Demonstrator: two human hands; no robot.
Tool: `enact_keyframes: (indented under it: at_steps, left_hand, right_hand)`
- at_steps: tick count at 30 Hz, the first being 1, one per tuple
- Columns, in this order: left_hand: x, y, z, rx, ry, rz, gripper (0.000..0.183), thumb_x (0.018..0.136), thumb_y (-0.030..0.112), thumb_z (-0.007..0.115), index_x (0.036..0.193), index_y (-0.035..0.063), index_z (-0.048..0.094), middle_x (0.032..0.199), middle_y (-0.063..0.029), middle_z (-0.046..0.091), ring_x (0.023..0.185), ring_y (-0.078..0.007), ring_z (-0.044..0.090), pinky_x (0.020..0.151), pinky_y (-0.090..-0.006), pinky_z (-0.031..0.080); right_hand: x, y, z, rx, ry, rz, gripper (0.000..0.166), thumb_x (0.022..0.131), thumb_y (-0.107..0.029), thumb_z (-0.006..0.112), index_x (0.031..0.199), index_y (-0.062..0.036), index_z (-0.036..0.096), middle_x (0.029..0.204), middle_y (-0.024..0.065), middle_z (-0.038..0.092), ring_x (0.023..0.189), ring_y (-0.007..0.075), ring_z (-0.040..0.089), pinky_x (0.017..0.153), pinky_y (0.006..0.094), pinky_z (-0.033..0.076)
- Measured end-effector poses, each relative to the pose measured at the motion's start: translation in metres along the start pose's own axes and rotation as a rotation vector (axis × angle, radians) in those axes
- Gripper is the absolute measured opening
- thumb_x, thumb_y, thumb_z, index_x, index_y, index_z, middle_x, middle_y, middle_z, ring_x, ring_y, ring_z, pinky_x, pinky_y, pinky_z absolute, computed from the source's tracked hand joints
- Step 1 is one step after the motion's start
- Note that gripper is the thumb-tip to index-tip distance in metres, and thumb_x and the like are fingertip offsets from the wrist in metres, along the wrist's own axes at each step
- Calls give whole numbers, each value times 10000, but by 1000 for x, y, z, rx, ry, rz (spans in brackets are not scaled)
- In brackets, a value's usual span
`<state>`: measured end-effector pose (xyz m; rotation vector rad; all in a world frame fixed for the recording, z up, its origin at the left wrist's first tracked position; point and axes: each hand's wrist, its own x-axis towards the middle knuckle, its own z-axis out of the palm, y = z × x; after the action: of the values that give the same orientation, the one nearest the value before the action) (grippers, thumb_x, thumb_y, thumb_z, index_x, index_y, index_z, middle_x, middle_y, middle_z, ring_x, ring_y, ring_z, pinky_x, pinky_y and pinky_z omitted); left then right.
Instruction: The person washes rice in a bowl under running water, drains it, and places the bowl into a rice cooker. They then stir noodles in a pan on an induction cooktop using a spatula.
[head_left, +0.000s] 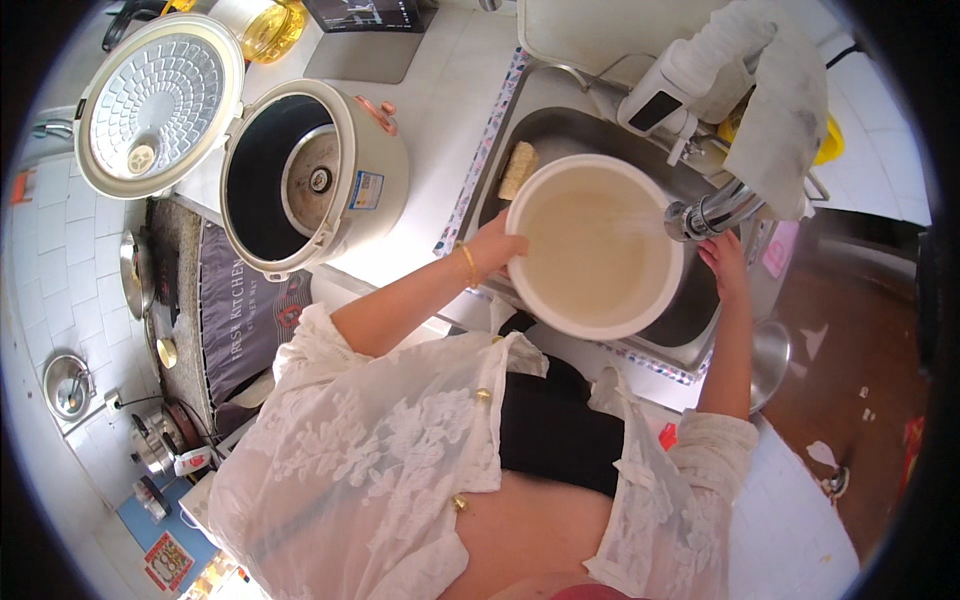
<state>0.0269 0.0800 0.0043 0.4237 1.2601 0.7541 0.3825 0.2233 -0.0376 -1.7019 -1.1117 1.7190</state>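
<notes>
My left hand (498, 246) grips the near-left rim of a round, pale bowl (600, 247), its thumb over the edge. Cloudy water lies in the bowl, which is over the stainless steel sink (585, 120). Above the bowl's right rim is the chrome faucet spout (694, 217); a blurred stream seems to fall from it. My right hand (724, 259) is right of the bowl, just under the faucet, fingers bent and partly hidden; whether it touches the faucet or bowl I cannot tell. A tan scrubber (518, 171) lies at the sink's left side.
An open rice cooker (390, 187) without its inner pot stands on the counter at left, lid (161, 105) raised. Behind it are an oil bottle (274, 31) and a tablet (364, 13). A cloth-wrapped water heater tap (664, 97) rises behind the sink; a metal bowl (769, 364) is at right.
</notes>
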Motion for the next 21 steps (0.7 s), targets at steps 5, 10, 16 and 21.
enact_keyframes:
  at_steps: [5, 10, 16, 21]
  left_hand:
    - [18, -15, 8, 125, 29, 44, 651, 655, 26, 491, 1276, 98, 310, 1016, -96, 535, 814, -185, 596, 637, -301, 524]
    - [15, 7, 3, 34, 27, 31, 666, 651, 38, 495, 1286, 122, 313, 998, -89, 533, 788, -176, 588, 622, -308, 521]
    - [15, 2, 1, 118, 37, 90, 635, 648, 44, 510, 1256, 76, 329, 1021, -101, 528, 854, -195, 582, 652, -329, 522]
    - [18, -6, -2, 76, 102, 85, 666, 649, 60, 536, 1273, 80, 304, 1022, -92, 530, 821, -178, 580, 589, -289, 505]
  right_hand:
    - [-9, 1, 6, 114, 12, -28, 429, 832, -322, 555, 1203, -123, 468, 1095, 13, 574, 852, 84, 547, 757, 238, 394]
    - [-6, -6, 3, 62, 21, -31, 436, 837, -315, 548, 1215, -120, 453, 1112, 13, 564, 884, 84, 536, 768, 239, 396]
    - [12, -26, 31, 57, -9, -122, 414, 842, -317, 531, 1190, -101, 477, 1096, 10, 552, 934, 106, 522, 795, 249, 391]
    - [28, -35, 46, -2, -88, -178, 452, 840, -321, 535, 1212, -78, 454, 1133, 43, 516, 1013, 154, 491, 839, 305, 385]
